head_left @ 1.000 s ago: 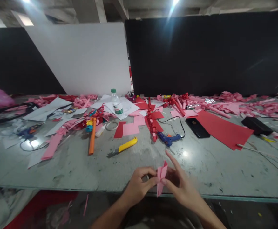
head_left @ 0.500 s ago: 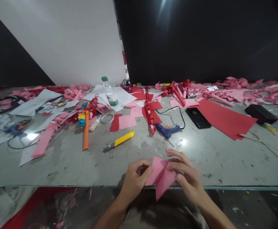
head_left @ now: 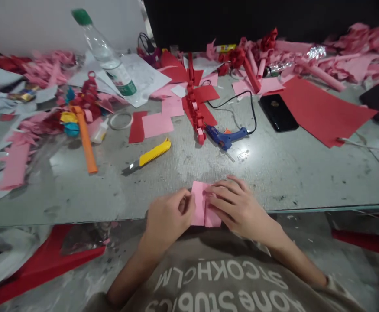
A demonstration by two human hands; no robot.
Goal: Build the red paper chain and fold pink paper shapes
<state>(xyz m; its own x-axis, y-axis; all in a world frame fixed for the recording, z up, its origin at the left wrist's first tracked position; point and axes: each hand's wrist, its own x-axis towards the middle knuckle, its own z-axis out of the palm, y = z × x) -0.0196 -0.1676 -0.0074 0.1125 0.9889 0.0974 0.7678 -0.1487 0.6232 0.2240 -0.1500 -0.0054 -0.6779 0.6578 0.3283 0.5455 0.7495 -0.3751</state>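
Observation:
A pink paper with a crease down its middle lies at the table's front edge. My left hand pinches its left side between thumb and fingers. My right hand rests over its right half, fingers pressed on the paper near the crease and hiding part of it. Beyond the hands lie a yellow box cutter, a blue glue gun and a red paper chain.
A bottle with a green cap stands at back left. A black phone lies beside a large red sheet. An orange paper tube and a tape ring are at left. Pink scraps line the back.
The view has tilted down and closer. The pink paper, earlier raised in a V-fold, is now spread flatter, and my right hand has come down over its right half.

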